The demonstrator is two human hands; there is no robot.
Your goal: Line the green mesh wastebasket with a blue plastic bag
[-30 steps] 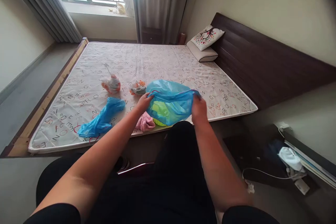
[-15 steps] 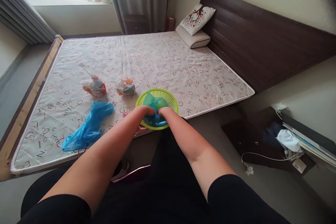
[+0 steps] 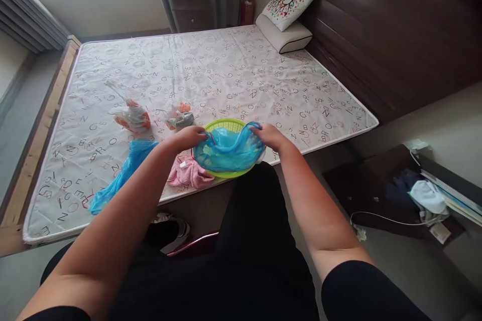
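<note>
A translucent blue plastic bag (image 3: 229, 154) is stretched by its mouth over a yellow-green plastic basket (image 3: 225, 123) at the near edge of the mattress. At the left side of the bag, my left hand (image 3: 190, 138) is closed on its rim. My right hand (image 3: 268, 135) pinches the opposite side of the rim. The bag's mouth sags between the two hands. A pink cloth (image 3: 190, 173) lies just left of the basket. Farther left, partly behind my left forearm, another blue plastic bag (image 3: 124, 173) is spread out.
Two knotted clear bags with orange contents, one at left (image 3: 131, 116) and one nearer the basket (image 3: 179, 116), sit on the mattress (image 3: 218, 75). A pillow (image 3: 291, 2) rests by the headboard (image 3: 361, 35). A dark bedside cabinet (image 3: 357, 190) with a cable stands at right.
Both hands have come up out of the basket and moved apart, drawing the blue bag's mouth wide. The pink cloth shows more fully. The view has tilted down.
</note>
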